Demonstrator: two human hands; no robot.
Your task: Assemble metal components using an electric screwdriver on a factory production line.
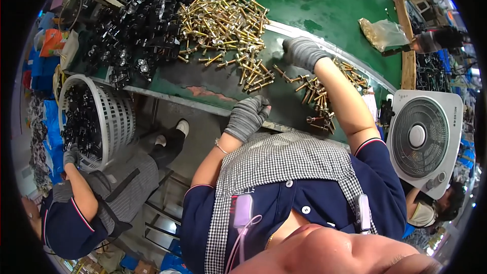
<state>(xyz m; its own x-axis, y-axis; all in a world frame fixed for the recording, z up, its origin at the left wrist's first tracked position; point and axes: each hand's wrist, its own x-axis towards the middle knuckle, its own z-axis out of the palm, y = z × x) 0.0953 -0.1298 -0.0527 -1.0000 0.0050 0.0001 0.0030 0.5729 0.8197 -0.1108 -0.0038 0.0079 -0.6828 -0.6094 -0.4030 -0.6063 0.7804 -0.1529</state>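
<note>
many bolts (pixel 221 24) on table (pixel 355 7); left hand (pixel 247 117) curled, right hand (pixel 305 54) near them, either's grasp unclear; likely picking step, next needs a fingertip pinch.

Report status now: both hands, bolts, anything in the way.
Left hand curled at table edge, contents hidden. Right hand beside bolts, grip unclear. Brass-coloured bolts loose in piles. Black parts crowd main pile's left.
</note>
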